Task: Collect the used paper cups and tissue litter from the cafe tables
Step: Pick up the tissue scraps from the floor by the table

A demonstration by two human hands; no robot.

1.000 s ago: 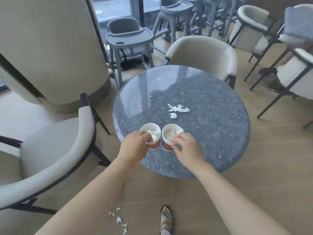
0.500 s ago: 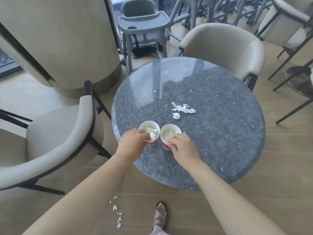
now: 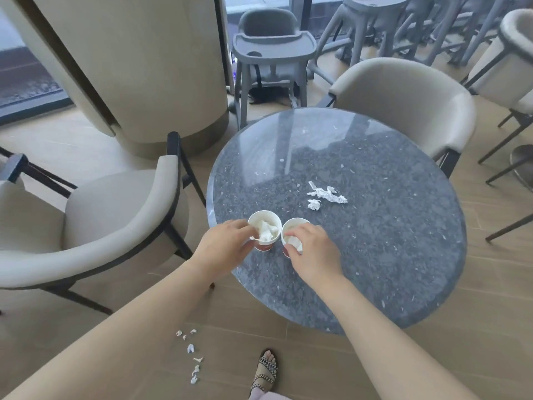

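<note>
- Two red paper cups stand upright, rims touching, close to the near-left edge of the worktop (image 3: 389, 226). The left cup (image 3: 266, 226) has crumpled tissue inside.
- The left hand (image 3: 222, 249) has thumb and fingers curled onto the near-left rim of the left cup and grips it there.
- The right hand (image 3: 314, 252) curls over the mouth of the right cup (image 3: 290, 228) and pinches a tissue wad (image 3: 296, 244) at its near rim. Whether it also holds the rim I cannot tell.
- The loose tissue (image 3: 327, 194) lies near the middle of the worktop, beyond the cups and to their right, apart from both hands. Its long axis runs roughly side to side, with a small ball (image 3: 313, 204) just beside its left end.
- The right hand is plainly the nearer, so I judge it the natural one to reach forward and a little right.
- Tissue scraps (image 3: 192, 357) lie on the floor off the near-left edge, beneath the left forearm.
- Most of the right cup's wall and mouth is hidden under the fingers.
- Pale flecks dot the stone; litter or pattern, I cannot tell.
</note>
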